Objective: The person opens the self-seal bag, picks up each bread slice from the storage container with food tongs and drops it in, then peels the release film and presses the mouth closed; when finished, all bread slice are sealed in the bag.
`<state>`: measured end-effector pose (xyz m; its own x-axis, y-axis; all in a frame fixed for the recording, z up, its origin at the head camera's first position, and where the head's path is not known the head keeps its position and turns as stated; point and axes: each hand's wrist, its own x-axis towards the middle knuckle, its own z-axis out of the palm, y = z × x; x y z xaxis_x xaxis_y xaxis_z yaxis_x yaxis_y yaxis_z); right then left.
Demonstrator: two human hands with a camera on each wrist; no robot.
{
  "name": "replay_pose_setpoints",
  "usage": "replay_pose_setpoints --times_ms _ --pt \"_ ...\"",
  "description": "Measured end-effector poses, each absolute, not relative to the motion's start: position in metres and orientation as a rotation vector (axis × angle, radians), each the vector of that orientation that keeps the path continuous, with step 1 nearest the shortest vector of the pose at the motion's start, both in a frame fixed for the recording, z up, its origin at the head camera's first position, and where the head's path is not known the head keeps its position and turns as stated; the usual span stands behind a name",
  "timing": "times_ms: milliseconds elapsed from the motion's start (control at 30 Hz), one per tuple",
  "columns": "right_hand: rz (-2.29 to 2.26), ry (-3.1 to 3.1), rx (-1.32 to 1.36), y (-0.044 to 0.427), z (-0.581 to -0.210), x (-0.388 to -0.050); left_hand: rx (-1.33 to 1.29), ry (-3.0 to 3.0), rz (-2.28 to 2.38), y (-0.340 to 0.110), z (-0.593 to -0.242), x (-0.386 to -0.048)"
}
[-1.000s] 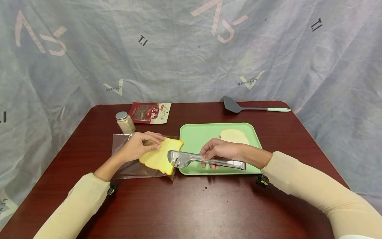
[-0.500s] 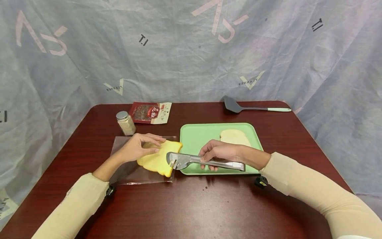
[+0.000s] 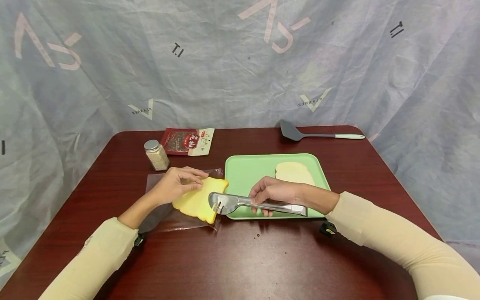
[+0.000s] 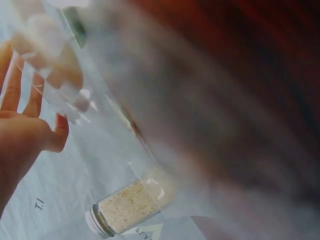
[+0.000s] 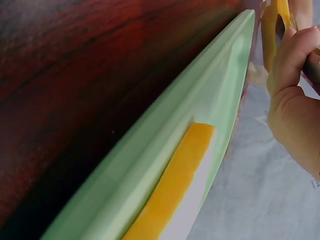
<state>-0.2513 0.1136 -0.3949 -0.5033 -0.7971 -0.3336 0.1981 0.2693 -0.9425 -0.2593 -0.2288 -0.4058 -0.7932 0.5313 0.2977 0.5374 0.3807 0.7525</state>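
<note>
A person's right hand (image 3: 271,191), fingers clamped around long silver metal tongs (image 3: 240,201), holds the tips at the edge of a yellow, squarish bread slice (image 3: 196,200) beneath the outstretched left hand (image 3: 179,183). The left fingers stand apart from the thumb; whether they pinch bread or wrapping cannot be told. That hand seemingly steadies the slice for the tongs' bite. A clear plastic bag (image 3: 170,221) spreads below the left fingers; a pale green rectangular tray (image 3: 240,171), bearing a cream-coloured bread slice (image 3: 294,173), sits under the right fingers, presumably for a short transfer. The yellow slice looks soft, smooth-faced and golden-rimmed, its near edge bumpy.
</note>
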Motion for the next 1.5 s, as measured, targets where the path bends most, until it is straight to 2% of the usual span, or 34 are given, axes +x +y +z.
replay_pose_setpoints --times_ms 567,1267,1500 --pt "-1.35 1.596 -0.61 0.105 -0.396 -0.256 -1.062 -2.538 -1.546 -0.225 -0.406 -0.258" --pt "-1.426 1.536 -0.621 0.11 -0.397 -0.257 -1.158 -2.382 -1.476 -0.217 -0.407 -0.252" --pt "-1.433 1.545 -0.591 0.117 -0.401 -0.257 -1.184 -2.331 -1.412 -0.207 -0.389 -0.237"
